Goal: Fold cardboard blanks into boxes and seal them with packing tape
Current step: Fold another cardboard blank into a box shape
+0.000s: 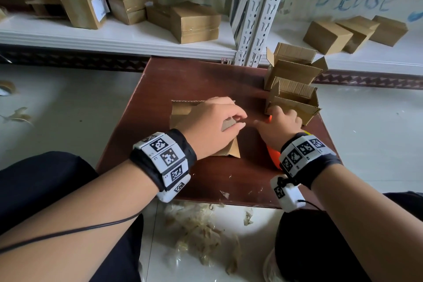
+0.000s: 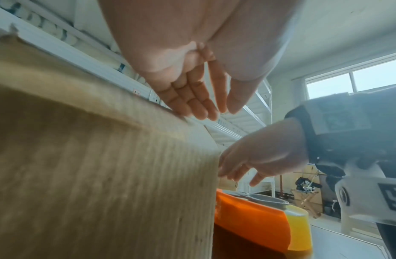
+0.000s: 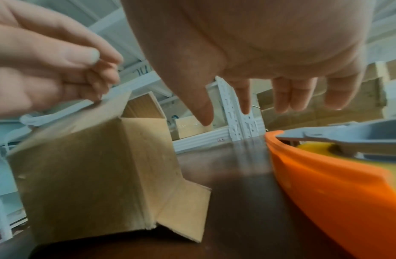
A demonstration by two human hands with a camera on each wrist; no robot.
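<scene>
A small cardboard box (image 1: 183,114) (image 2: 103,175) (image 3: 92,175) stands on the brown table (image 1: 183,80), one bottom flap splayed out toward the right wrist camera. My left hand (image 1: 238,121) (image 2: 223,112) (image 3: 99,70) lies over its top and pinches a flap edge between thumb and fingers. An orange and yellow tape dispenser (image 1: 273,155) (image 2: 252,224) (image 3: 325,184) lies on the table to the right of the box. Just above it hovers my right hand (image 1: 272,114) (image 2: 239,177) (image 3: 248,112), fingers hanging loose and holding nothing.
Two open-topped boxes (image 1: 295,71) (image 1: 295,101) stand at the table's back right, close to my right hand. Behind is a white shelf with several finished boxes (image 1: 194,22) (image 1: 327,36) and a metal post (image 1: 254,18). Tape scraps (image 1: 201,231) litter the floor by my knees.
</scene>
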